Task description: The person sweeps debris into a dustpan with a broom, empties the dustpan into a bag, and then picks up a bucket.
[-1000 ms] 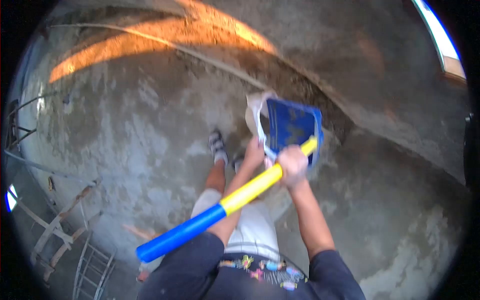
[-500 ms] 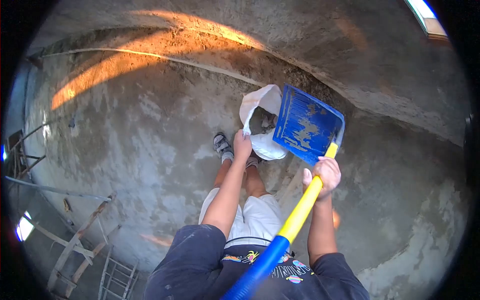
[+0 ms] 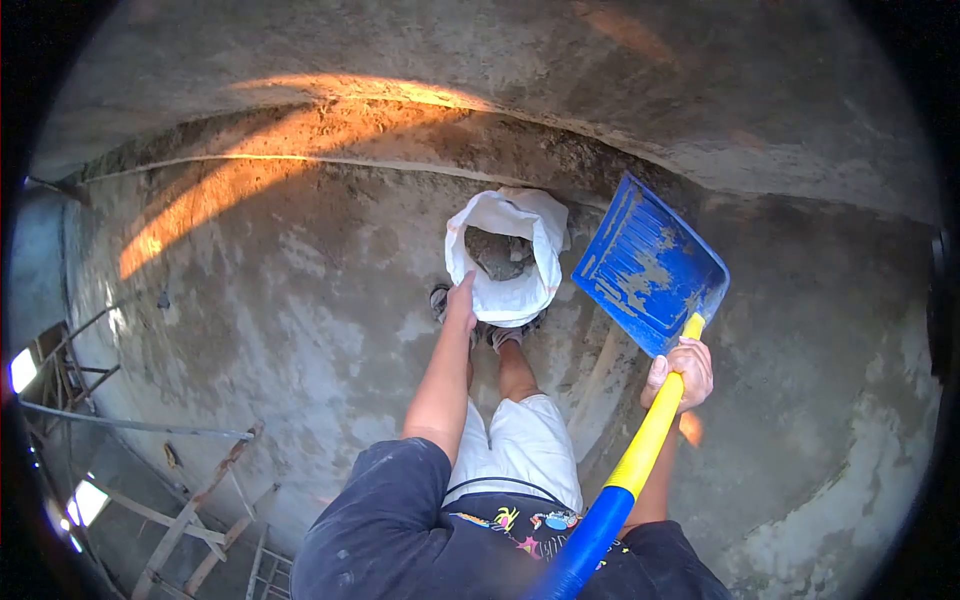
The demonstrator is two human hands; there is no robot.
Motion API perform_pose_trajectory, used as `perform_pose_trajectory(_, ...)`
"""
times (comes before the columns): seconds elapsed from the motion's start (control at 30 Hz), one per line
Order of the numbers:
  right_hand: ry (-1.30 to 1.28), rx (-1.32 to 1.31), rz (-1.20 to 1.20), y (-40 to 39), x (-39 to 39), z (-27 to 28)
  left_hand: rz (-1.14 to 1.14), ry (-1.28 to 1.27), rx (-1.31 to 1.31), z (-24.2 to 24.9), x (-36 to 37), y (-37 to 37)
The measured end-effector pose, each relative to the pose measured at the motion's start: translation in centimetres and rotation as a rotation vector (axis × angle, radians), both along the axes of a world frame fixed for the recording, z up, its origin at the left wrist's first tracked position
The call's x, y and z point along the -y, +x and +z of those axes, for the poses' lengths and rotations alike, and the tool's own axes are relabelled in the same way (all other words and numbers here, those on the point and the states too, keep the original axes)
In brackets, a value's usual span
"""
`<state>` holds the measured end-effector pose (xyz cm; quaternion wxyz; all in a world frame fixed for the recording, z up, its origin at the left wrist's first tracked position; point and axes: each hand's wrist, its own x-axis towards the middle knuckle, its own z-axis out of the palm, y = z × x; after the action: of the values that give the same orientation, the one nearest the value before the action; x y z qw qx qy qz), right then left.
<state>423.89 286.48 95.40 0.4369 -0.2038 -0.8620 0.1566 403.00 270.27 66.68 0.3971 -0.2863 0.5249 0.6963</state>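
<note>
My left hand (image 3: pixel 462 303) grips the near left edge of a white sack (image 3: pixel 522 300), whose mouth is open and shows grey rubble inside. The sack stands on the floor just beyond my feet. My right hand (image 3: pixel 688 375) is wrapped round the yellow part of a shovel handle (image 3: pixel 640 445), close below the blade. The blue blade (image 3: pixel 650 265), marked with dried grey material, is held to the right of the sack, apart from it. Lower down, the handle turns blue and passes in front of my shirt.
A rough concrete wall (image 3: pixel 780 110) rises beyond the floor (image 3: pixel 300 340). Wooden frames (image 3: pixel 195 510) and a metal bar (image 3: pixel 140 422) are at the lower left. A strip of orange sunlight falls at the upper left.
The blade has moved right, away from the sack. The sack's mouth, partly folded and beside the blade before, now shows wide and round. My left hand has shifted slightly left and down with its edge.
</note>
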Motion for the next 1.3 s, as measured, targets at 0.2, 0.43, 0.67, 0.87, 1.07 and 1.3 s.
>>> perform_pose_trajectory(0.2, 0.012, -0.030, -0.130, 5.9, -2.1, 0.5, 0.015, -0.099, -0.236, 0.5, -0.8, 2.6)
perform_pose_trajectory(0.43, 0.013, -0.016, -0.233, 12.1, -3.9, 0.5, -0.364, -0.372, -0.625, 8.0, -10.7, 3.1)
perform_pose_trajectory(0.67, -0.075, -0.015, -0.244, 13.2, -4.9, -2.9, -0.473, -0.763, -0.743, 2.9, -8.5, 0.9)
perform_pose_trajectory(0.87, -0.122, -0.042, -0.188, 12.1, -5.3, -3.2, -0.683, -0.954, -0.907, 5.7, -8.7, -0.3)
perform_pose_trajectory(1.07, -0.142, -0.067, -0.177, 11.9, -5.5, -2.2, -0.711, -1.066, -0.969, 7.4, -8.1, -1.5)
perform_pose_trajectory(1.3, -0.213, -0.059, -0.152, 14.4, -4.2, -3.3, -0.681, -1.032, -1.077, 10.3, -2.9, 3.5)
